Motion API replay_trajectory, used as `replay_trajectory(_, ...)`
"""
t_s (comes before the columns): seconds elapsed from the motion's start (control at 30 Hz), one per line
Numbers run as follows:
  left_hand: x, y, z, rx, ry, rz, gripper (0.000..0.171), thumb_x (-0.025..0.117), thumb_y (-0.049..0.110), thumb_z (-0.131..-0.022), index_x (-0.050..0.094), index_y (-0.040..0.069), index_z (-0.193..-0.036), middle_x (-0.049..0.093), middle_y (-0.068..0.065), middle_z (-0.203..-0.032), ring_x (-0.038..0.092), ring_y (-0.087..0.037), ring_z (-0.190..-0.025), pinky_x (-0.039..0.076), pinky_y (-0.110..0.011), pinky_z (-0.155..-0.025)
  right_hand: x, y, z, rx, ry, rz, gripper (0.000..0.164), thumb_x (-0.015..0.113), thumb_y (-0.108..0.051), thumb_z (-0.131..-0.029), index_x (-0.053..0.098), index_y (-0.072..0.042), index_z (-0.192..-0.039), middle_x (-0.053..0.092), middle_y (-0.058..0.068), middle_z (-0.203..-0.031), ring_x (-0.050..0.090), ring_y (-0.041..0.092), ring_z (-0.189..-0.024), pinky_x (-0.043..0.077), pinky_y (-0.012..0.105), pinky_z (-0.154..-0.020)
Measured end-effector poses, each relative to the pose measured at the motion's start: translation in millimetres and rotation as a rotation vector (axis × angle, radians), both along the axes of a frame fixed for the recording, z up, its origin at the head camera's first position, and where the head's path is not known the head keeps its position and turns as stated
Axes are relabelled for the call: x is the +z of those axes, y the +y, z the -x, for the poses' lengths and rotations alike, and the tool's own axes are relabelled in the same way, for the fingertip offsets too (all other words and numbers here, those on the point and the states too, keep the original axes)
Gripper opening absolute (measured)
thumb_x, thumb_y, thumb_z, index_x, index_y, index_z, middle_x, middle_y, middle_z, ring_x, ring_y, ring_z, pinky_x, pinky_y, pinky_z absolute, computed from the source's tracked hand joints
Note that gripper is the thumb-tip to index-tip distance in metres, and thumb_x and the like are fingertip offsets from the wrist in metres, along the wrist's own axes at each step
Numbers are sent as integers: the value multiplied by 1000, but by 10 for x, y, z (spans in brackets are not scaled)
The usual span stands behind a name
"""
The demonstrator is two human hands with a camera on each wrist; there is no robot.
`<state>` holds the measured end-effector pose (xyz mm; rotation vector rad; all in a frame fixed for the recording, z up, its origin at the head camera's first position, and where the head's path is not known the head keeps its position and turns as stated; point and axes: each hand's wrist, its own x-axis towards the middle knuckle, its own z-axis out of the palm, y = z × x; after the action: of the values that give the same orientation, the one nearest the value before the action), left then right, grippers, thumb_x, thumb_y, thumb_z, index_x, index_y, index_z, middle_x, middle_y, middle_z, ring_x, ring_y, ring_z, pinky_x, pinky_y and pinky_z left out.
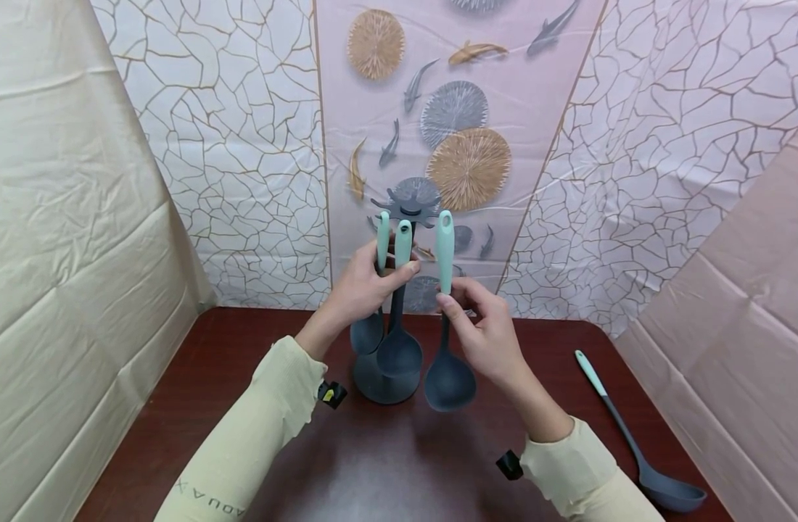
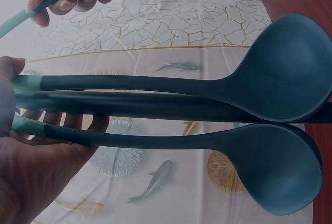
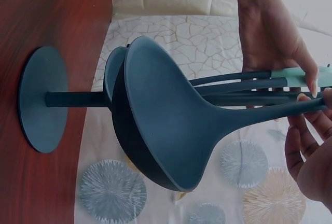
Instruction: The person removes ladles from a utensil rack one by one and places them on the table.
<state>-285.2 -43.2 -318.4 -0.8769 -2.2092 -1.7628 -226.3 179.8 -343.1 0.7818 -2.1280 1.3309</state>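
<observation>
A dark utensil stand (image 1: 387, 388) with a hooked top stands upright on the table. My left hand (image 1: 363, 281) grips two ladles against its pole, thumb across the mint handle of the nearer ladle (image 1: 400, 354) and fingers behind. The second, smaller-looking ladle (image 1: 366, 335) lies along the palm, its bowl beside the nearer one in the left wrist view. To the right, my right hand (image 1: 487, 322) pinches a third ladle (image 1: 450, 383) where its mint handle meets the dark neck. That ladle hangs bowl down, and its deep bowl fills the middle of the right wrist view.
Another long-handled ladle (image 1: 624, 428) with a mint handle lies at the right edge of the dark red table (image 1: 399, 457). Patterned cloth (image 1: 242, 145) hangs behind the table, and plain pale cloth (image 1: 66, 290) hangs along the sides.
</observation>
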Motion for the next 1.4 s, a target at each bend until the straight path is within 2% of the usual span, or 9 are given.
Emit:
replay_trajectory(0.17, 3, 2, 7, -1, -13, -4, 27, 73, 33, -103, 66, 16, -122, 71, -6, -99, 64, -25, -88, 52, -42, -81, -2, 66, -4, 3, -13, 11, 15, 68, -2, -103, 72, -9, -115, 70, 9, -87, 64, 26, -73, 55, 24, -61)
replay_trajectory(0.33, 9, 0, 6, 6, -22, 2, 30, 73, 35, -102, 67, 14, -123, 70, -8, -97, 64, -27, -88, 51, -42, -79, 2, 126, -9, -5, -10, 16, 16, 69, -3, -103, 73, -11, -116, 70, 5, -89, 65, 26, -74, 58, 28, -62)
replay_trajectory(0.47, 5, -3, 11, 7, -17, -2, 31, 74, 33, -102, 67, 11, -122, 69, -8, -96, 62, -26, -86, 50, -41, -78, -4, 174, 2, -27, 2, 11, 16, 69, -3, -102, 73, -11, -116, 69, 3, -88, 64, 23, -73, 56, 26, -62)
replay_trajectory(0.6, 1, -3, 21, 8, -2, -5, 28, 74, 31, -102, 67, 12, -121, 70, -7, -98, 63, -24, -87, 51, -40, -79, -15, 209, 19, -51, 14, 8, 16, 69, 0, -102, 72, -7, -115, 69, 6, -87, 63, 21, -73, 53, 22, -61)
replay_trajectory(0.77, 2, -4, 17, 10, 0, -4, 30, 74, 32, -102, 67, 13, -123, 72, -5, -104, 66, -23, -91, 52, -41, -82, -34, 245, 28, -48, 7, 10, 13, 67, 3, -102, 71, -3, -113, 69, 10, -86, 62, 26, -71, 53, 23, -59)
replay_trajectory(0.9, 5, -4, 7, 10, -19, -3, 32, 74, 34, -102, 66, 13, -124, 72, -6, -104, 66, -24, -92, 53, -41, -82, -58, 288, 34, -42, 8, 11, 14, 67, 2, -102, 71, -5, -113, 68, 10, -85, 62, 29, -70, 53, 23, -59)
replay_trajectory(1.17, -4, 35, 14, -8, -27, 4, 30, 73, 32, -102, 67, 11, -123, 72, -6, -100, 66, -23, -90, 52, -42, -82, -96, 405, -4, -47, -2, 42, 16, 67, -2, -104, 74, -10, -116, 70, 11, -88, 65, 24, -75, 56, 24, -65)
replay_trajectory(1.4, -1, 19, 17, -20, -24, -11, 29, 72, 31, -103, 65, 15, -127, 71, -4, -112, 68, -23, -98, 55, -44, -87, -100, 518, -1, -62, -16, 17, 14, 67, -2, -104, 74, -8, -115, 70, 13, -87, 63, 26, -72, 52, 21, -62)
